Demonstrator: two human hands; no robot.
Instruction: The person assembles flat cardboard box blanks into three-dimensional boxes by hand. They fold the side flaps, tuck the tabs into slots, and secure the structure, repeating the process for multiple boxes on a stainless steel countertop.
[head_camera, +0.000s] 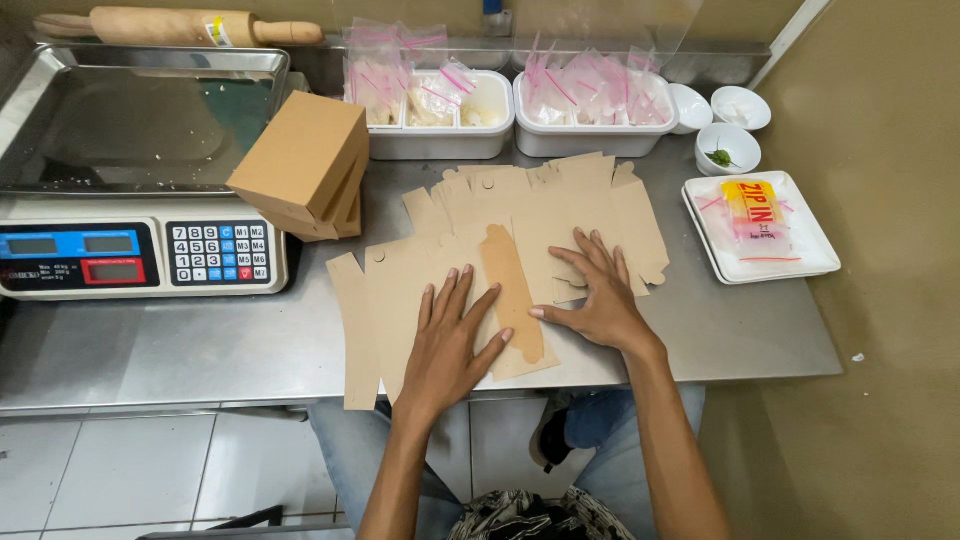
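Flat brown box cardboard (400, 290) is spread on the steel table (200, 345) and pressed flat by the open left hand (447, 345) and open right hand (597, 297), so it cannot slide.

left hand (448, 335) flat, fingers spread, right hand (597, 296) flat, palm down

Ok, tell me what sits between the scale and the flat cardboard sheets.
The head view shows folded brown boxes between the scale and the flat cardboard sheets.
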